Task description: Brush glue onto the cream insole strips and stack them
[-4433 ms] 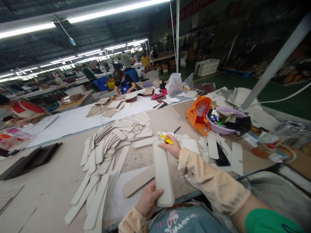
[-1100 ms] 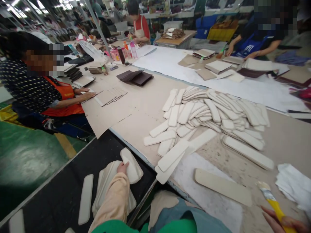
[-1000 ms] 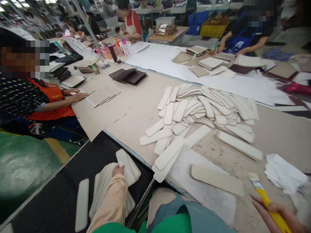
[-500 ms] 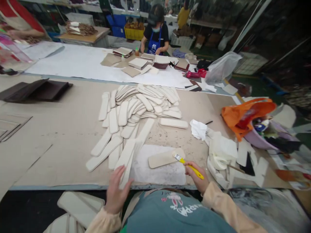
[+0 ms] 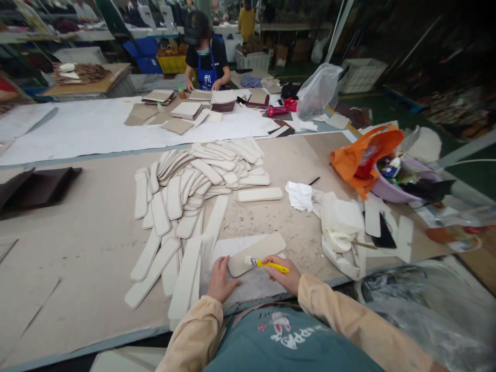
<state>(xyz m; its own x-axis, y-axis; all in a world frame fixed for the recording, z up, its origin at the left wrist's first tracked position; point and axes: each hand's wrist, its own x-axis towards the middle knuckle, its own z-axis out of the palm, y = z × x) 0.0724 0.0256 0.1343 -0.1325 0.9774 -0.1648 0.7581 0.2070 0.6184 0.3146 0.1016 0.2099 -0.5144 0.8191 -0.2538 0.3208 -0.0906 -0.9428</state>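
A tan rounded strip (image 5: 259,252) lies slanted on a whitish sheet (image 5: 248,292) at the table's near edge. My right hand (image 5: 287,276) is closed round the yellow handle of a paintbrush (image 5: 277,267), and its pale bristles rest on the strip's left part. My left hand (image 5: 221,283) is at the strip's left end, thumb and fingers apart; whether it touches the strip is hard to tell. Long pale strips (image 5: 186,276) lie just left of that hand. Beyond them spreads a heap of rounded cream pieces (image 5: 201,170).
Crumpled white tissue (image 5: 300,195) and a white bag (image 5: 343,222) lie to the right. Farther right stand an orange bag (image 5: 360,160) and a lilac basin (image 5: 391,191). Dark flat pieces (image 5: 42,188) lie far left. A co-worker (image 5: 207,64) works across the table.
My left hand has moved right, from the long pale strips to the tan strip's end. The brush has gone from the strip's right end to its left part. The view has shifted right.
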